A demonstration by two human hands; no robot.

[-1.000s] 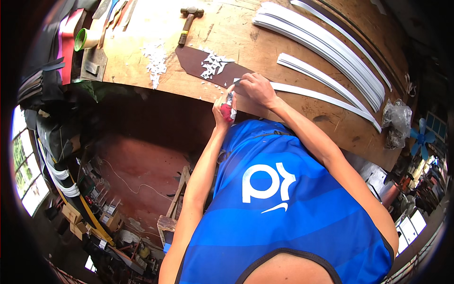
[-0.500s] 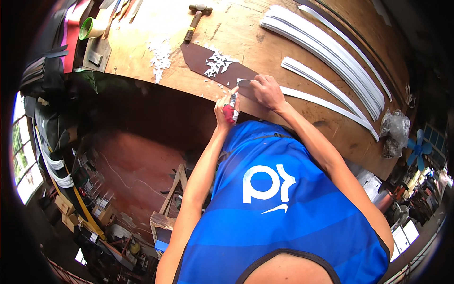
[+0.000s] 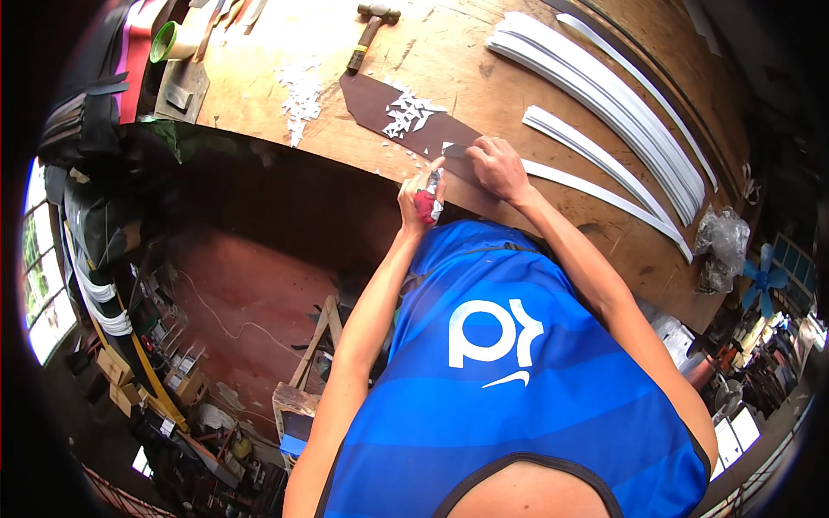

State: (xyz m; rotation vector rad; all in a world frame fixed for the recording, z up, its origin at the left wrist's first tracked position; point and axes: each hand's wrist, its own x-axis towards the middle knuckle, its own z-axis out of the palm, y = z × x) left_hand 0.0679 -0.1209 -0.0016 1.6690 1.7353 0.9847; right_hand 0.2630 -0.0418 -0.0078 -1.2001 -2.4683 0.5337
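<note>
My right hand (image 3: 501,168) is closed around a flat metal blade (image 3: 454,150), its fingers pinched above a dark brown board (image 3: 371,102). Below that hand lies a long white strip (image 3: 596,186), running off to the right. A small white piece shows at the blade's left end. My left hand (image 3: 420,200), with a red and white wrapping on it, is at the table's near edge. Its index finger stretches toward the blade's tip; the other fingers are partly hidden. Small white cut pieces (image 3: 409,112) are heaped on the board.
Another pile of white scraps (image 3: 300,104) lies left of the board. A hammer (image 3: 370,39) rests beyond it. Bundled white strips (image 3: 604,104) and a shorter bundle (image 3: 587,155) spread to the right, near crumpled clear plastic (image 3: 721,237). A green-rimmed cup (image 3: 164,41) stands far left.
The view has shifted slightly, so the table and hands appear a little further right. My left index finger points up near the blade's tip; the right hand keeps its grip.
</note>
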